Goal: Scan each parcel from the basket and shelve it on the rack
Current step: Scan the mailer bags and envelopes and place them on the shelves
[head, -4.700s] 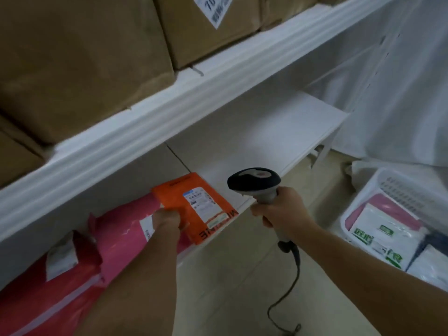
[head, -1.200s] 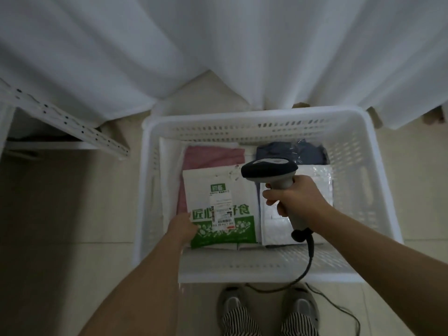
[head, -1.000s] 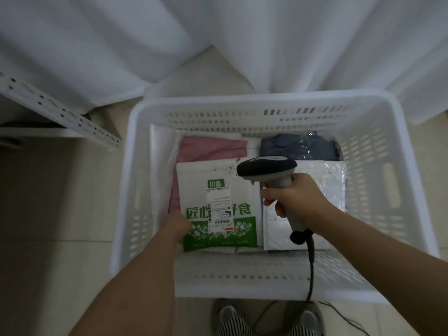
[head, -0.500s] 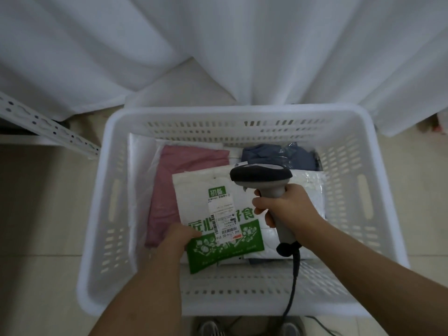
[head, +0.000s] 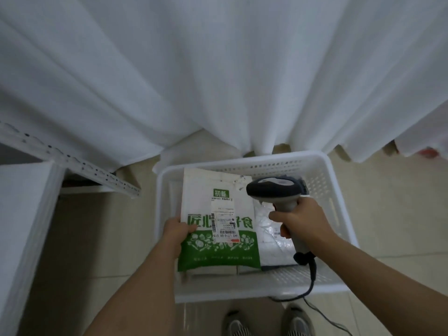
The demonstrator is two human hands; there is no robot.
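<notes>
Your left hand (head: 178, 229) pinches the left edge of the green-and-white parcel (head: 218, 224), thumb on its face, holding it tilted up above the white basket (head: 339, 284) with its shipping label (head: 224, 221) facing you. Your right hand (head: 303, 223) is wrapped around the grip of the barcode scanner (head: 274, 190), whose head sits just beside the parcel's upper right corner. A silver-white parcel (head: 271, 241) lies in the basket underneath.

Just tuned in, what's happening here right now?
A person stands over a white basket on the floor. Their left hand grips the left edge of a green-and-white parcel, lifted over the basket with its label facing up. Their right hand holds a corded barcode scanner beside it. The parcel isn't shelved yet.
</notes>
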